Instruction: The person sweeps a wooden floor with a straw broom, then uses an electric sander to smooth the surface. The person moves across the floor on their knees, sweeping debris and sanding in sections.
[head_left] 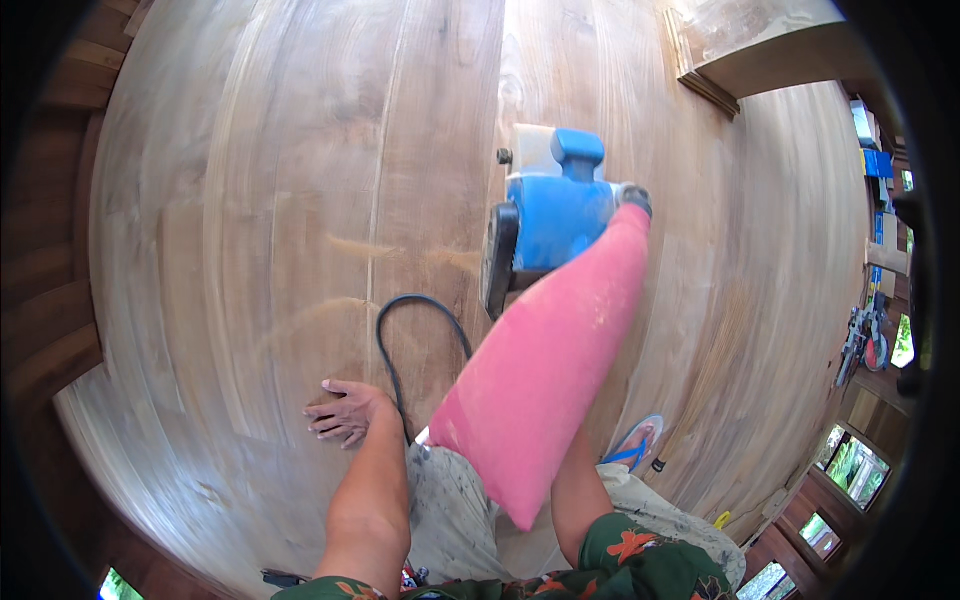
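Note:
A blue belt sander (pixel 560 215) with a black belt cover on its left side sits on the wooden floor in front of me. From its right side a pink cloth dust bag (pixel 560 350) swells back toward my lap. My left hand (pixel 350 412) rests on the boards left of the bag, fingers spread and holding nothing. Behind the bag my right forearm (pixel 578 500) reaches forward; the bag hides my right hand, so its grip does not show. A black power cord (pixel 425 298) loops over the floor between my left hand and the sander.
Light streaks of sawdust (pixel 360 246) lie on the plank floor (pixel 280 180). A raised wooden edge (pixel 790 60) juts in at the far right. Along the right wall stand blue boxes and tools (pixel 868 335). My sandalled foot (pixel 638 442) is right of the bag.

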